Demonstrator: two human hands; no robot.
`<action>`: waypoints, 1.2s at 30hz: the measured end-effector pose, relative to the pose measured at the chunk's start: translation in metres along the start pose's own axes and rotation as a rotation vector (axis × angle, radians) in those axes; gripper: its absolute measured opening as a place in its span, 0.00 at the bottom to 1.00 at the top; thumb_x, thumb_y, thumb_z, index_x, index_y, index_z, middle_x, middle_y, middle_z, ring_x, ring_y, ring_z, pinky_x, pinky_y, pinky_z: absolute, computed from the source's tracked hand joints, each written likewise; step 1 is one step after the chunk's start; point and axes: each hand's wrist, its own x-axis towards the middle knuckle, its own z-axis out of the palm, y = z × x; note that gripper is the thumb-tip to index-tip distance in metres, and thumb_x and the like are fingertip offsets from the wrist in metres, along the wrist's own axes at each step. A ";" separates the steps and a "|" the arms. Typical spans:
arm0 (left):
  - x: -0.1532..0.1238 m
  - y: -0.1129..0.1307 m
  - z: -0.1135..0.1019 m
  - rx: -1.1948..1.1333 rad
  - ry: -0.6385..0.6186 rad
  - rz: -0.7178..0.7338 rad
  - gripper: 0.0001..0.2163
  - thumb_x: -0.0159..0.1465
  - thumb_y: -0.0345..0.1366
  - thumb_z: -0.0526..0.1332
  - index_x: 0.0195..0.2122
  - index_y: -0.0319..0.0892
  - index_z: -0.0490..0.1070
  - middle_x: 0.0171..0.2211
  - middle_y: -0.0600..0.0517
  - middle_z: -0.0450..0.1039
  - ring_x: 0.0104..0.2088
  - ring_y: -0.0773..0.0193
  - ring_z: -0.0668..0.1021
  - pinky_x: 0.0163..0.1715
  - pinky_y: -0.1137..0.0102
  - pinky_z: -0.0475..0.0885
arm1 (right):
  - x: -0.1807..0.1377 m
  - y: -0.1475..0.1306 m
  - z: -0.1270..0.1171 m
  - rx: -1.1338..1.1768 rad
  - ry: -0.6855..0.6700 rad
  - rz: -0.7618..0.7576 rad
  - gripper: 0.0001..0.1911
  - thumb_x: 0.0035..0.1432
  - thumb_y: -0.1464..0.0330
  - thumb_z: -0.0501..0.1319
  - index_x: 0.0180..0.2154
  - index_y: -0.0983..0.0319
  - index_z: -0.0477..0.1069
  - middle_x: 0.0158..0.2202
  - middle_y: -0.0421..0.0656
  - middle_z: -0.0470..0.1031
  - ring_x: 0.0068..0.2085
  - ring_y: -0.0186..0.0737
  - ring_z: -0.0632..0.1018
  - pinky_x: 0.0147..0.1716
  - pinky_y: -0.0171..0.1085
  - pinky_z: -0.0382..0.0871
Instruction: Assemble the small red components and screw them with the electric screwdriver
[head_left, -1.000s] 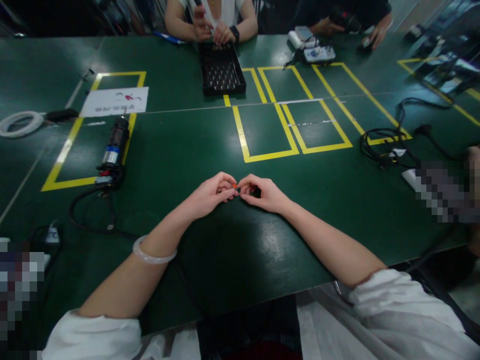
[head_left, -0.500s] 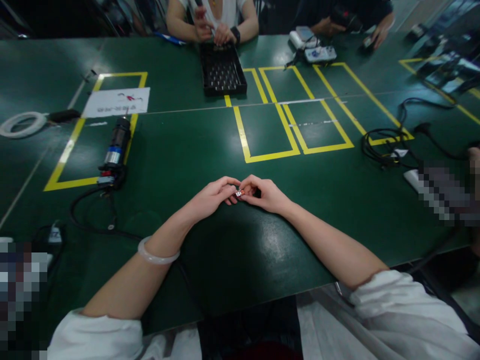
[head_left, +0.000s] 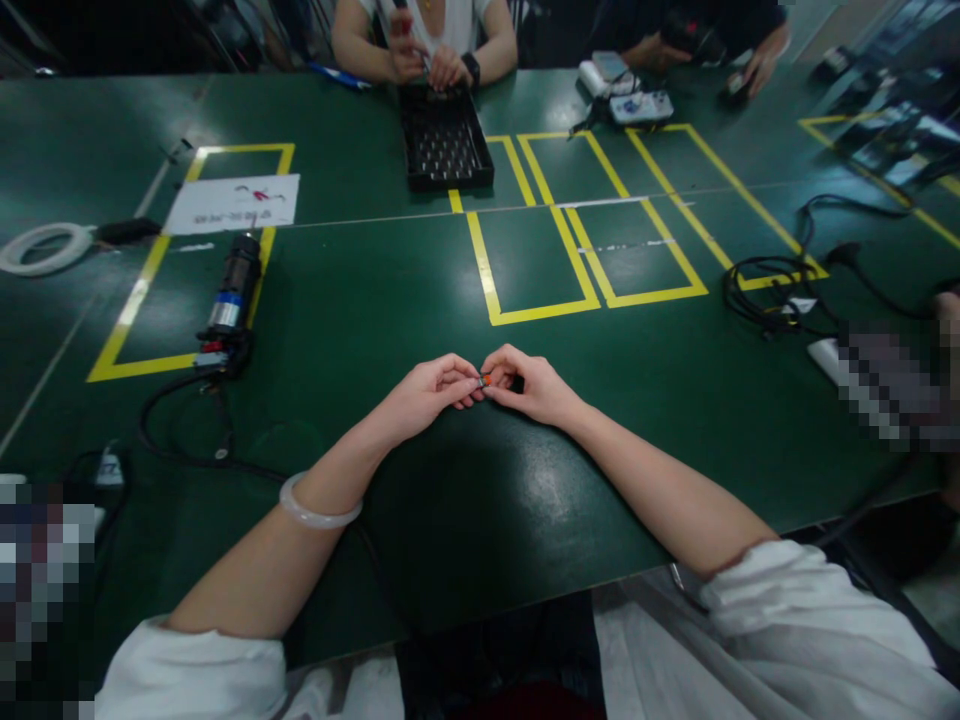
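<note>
Between my fingertips is a small orange and silver part (head_left: 485, 380), too small for me to name its kind. My left hand (head_left: 435, 392) pinches its left side between thumb and fingers. From the right, my right hand (head_left: 531, 383) closes thumb and fingers on the same part. Both hands are just above the green table (head_left: 360, 300), and the fingers hide most of the part. A pale bangle (head_left: 321, 517) circles my left forearm.
Left of my hands lies an electric screwdriver (head_left: 231, 290) with a black cable. Across the table, a person's hands are over a black tray (head_left: 448, 150) of small parts. A coiled black cable (head_left: 765, 295) lies at the right, and yellow tape (head_left: 547, 311) marks rectangles ahead.
The small part has turned between my fingertips, showing more orange and less silver. My left fingers have curled in slightly. My arms have barely moved.
</note>
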 end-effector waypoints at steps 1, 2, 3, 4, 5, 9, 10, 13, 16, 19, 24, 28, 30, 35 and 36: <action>0.000 0.000 0.000 -0.002 0.009 0.003 0.16 0.62 0.44 0.66 0.42 0.37 0.70 0.35 0.48 0.76 0.36 0.63 0.78 0.39 0.66 0.72 | 0.000 -0.001 0.000 0.009 -0.003 0.004 0.10 0.61 0.67 0.64 0.43 0.61 0.67 0.30 0.37 0.77 0.30 0.31 0.76 0.32 0.32 0.69; 0.000 -0.001 0.001 -0.005 0.016 0.006 0.16 0.61 0.44 0.66 0.42 0.37 0.70 0.34 0.48 0.76 0.36 0.63 0.78 0.39 0.66 0.72 | 0.000 -0.001 0.000 0.020 -0.006 0.010 0.10 0.62 0.65 0.64 0.43 0.61 0.67 0.31 0.38 0.77 0.30 0.32 0.76 0.32 0.32 0.68; 0.000 -0.002 0.001 -0.009 0.019 0.010 0.16 0.61 0.44 0.67 0.42 0.37 0.70 0.34 0.49 0.75 0.36 0.63 0.78 0.39 0.67 0.72 | 0.000 -0.001 -0.001 0.031 -0.008 0.017 0.10 0.63 0.64 0.63 0.43 0.61 0.67 0.31 0.38 0.77 0.31 0.32 0.76 0.32 0.32 0.69; 0.000 -0.002 0.001 -0.012 0.019 0.015 0.16 0.60 0.43 0.67 0.42 0.38 0.69 0.33 0.50 0.75 0.36 0.63 0.77 0.39 0.67 0.72 | 0.000 -0.002 -0.001 0.038 -0.009 0.023 0.10 0.64 0.63 0.62 0.43 0.61 0.68 0.32 0.39 0.78 0.31 0.32 0.76 0.33 0.32 0.69; 0.000 -0.003 0.001 -0.014 0.017 0.021 0.16 0.60 0.42 0.68 0.42 0.38 0.69 0.33 0.50 0.74 0.35 0.64 0.77 0.38 0.68 0.72 | 0.000 -0.002 -0.001 0.039 -0.008 0.025 0.09 0.65 0.62 0.61 0.42 0.61 0.68 0.32 0.39 0.78 0.32 0.32 0.76 0.33 0.32 0.69; 0.000 -0.003 0.002 -0.017 0.035 0.042 0.15 0.58 0.39 0.69 0.42 0.38 0.69 0.35 0.51 0.73 0.34 0.67 0.75 0.37 0.69 0.70 | 0.000 -0.001 -0.001 -0.012 0.010 0.002 0.08 0.64 0.63 0.62 0.39 0.61 0.69 0.31 0.38 0.75 0.32 0.32 0.74 0.33 0.33 0.69; 0.000 -0.003 0.002 -0.022 0.047 0.042 0.16 0.58 0.39 0.69 0.42 0.38 0.69 0.35 0.51 0.73 0.34 0.67 0.75 0.37 0.70 0.70 | 0.001 -0.001 -0.001 -0.022 0.013 -0.004 0.07 0.64 0.64 0.62 0.39 0.61 0.69 0.31 0.38 0.74 0.31 0.32 0.74 0.33 0.33 0.68; 0.000 -0.002 0.003 -0.041 0.067 0.036 0.16 0.57 0.39 0.69 0.42 0.38 0.69 0.35 0.50 0.74 0.34 0.66 0.76 0.37 0.69 0.70 | 0.001 0.000 -0.001 -0.024 0.016 -0.021 0.07 0.62 0.66 0.63 0.40 0.61 0.69 0.32 0.38 0.74 0.30 0.31 0.73 0.32 0.33 0.68; 0.001 -0.003 0.002 -0.044 0.061 0.046 0.15 0.57 0.39 0.69 0.41 0.38 0.70 0.35 0.50 0.74 0.34 0.66 0.76 0.36 0.69 0.70 | 0.002 0.001 0.000 -0.023 0.019 -0.034 0.08 0.60 0.68 0.63 0.42 0.61 0.68 0.34 0.39 0.76 0.30 0.31 0.74 0.31 0.33 0.67; 0.001 -0.005 0.001 -0.025 0.067 0.056 0.15 0.57 0.39 0.69 0.41 0.39 0.69 0.36 0.50 0.74 0.36 0.65 0.77 0.37 0.69 0.70 | 0.002 0.002 -0.001 -0.034 0.027 -0.025 0.08 0.60 0.67 0.64 0.41 0.61 0.69 0.35 0.40 0.77 0.31 0.32 0.75 0.33 0.33 0.68; 0.001 -0.006 0.000 -0.002 0.067 0.067 0.15 0.58 0.40 0.69 0.41 0.39 0.69 0.36 0.50 0.74 0.36 0.64 0.77 0.38 0.69 0.71 | 0.002 0.001 -0.001 -0.055 0.052 -0.009 0.08 0.60 0.66 0.65 0.40 0.61 0.71 0.37 0.41 0.78 0.34 0.34 0.76 0.36 0.35 0.68; 0.001 -0.005 0.000 -0.023 0.054 0.069 0.14 0.58 0.39 0.69 0.41 0.38 0.69 0.36 0.50 0.74 0.36 0.65 0.77 0.37 0.69 0.70 | 0.002 0.001 -0.001 -0.065 0.046 -0.006 0.07 0.60 0.67 0.65 0.40 0.62 0.72 0.36 0.41 0.78 0.34 0.34 0.76 0.37 0.34 0.68; 0.001 -0.005 0.000 -0.035 0.045 0.070 0.14 0.58 0.38 0.69 0.40 0.38 0.69 0.36 0.50 0.74 0.36 0.65 0.77 0.38 0.69 0.70 | 0.002 0.001 -0.001 -0.066 0.043 -0.008 0.07 0.60 0.67 0.65 0.40 0.62 0.72 0.36 0.41 0.77 0.34 0.34 0.76 0.36 0.34 0.68; 0.000 -0.001 -0.005 -0.017 -0.001 0.038 0.15 0.58 0.40 0.69 0.42 0.38 0.70 0.38 0.48 0.75 0.38 0.64 0.77 0.40 0.68 0.71 | 0.002 0.000 -0.001 -0.072 0.036 -0.002 0.06 0.60 0.68 0.64 0.39 0.62 0.72 0.35 0.41 0.77 0.34 0.34 0.76 0.36 0.34 0.69; -0.001 0.002 -0.009 0.002 -0.018 0.026 0.16 0.58 0.41 0.69 0.43 0.38 0.70 0.39 0.48 0.76 0.38 0.63 0.78 0.41 0.67 0.72 | 0.002 0.000 -0.001 -0.074 0.036 -0.001 0.06 0.60 0.68 0.64 0.39 0.62 0.72 0.35 0.40 0.77 0.34 0.34 0.76 0.36 0.34 0.69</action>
